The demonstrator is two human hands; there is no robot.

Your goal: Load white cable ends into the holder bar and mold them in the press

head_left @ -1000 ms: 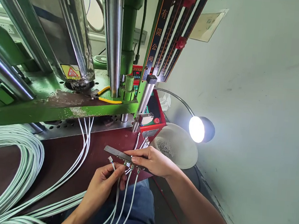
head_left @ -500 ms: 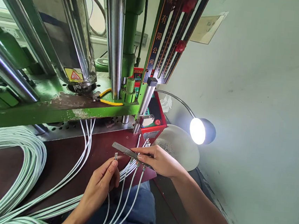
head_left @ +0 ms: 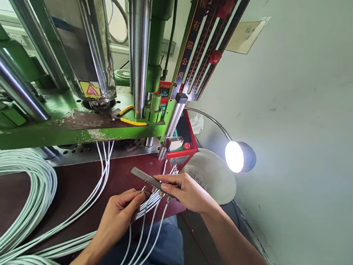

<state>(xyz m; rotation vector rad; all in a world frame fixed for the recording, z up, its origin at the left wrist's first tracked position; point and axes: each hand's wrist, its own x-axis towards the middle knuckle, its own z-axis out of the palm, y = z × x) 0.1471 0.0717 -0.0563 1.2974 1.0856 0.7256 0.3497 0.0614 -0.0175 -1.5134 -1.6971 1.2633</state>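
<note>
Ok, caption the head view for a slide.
Left hand brings a white cable's connector to the metal strip held by the right hand, below a green press.

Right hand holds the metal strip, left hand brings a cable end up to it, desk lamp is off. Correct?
Not quite: the desk lamp is on, glowing bright in the head view. The rest holds: the right hand holds the metal strip, and the left hand brings a cable end up to it.

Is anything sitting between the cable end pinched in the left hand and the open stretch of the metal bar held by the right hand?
Nothing visible does. The left hand holds the cable end just below the free left part of the metal bar, which the right hand holds. The cables already seated hang further right, under the right hand.
</note>
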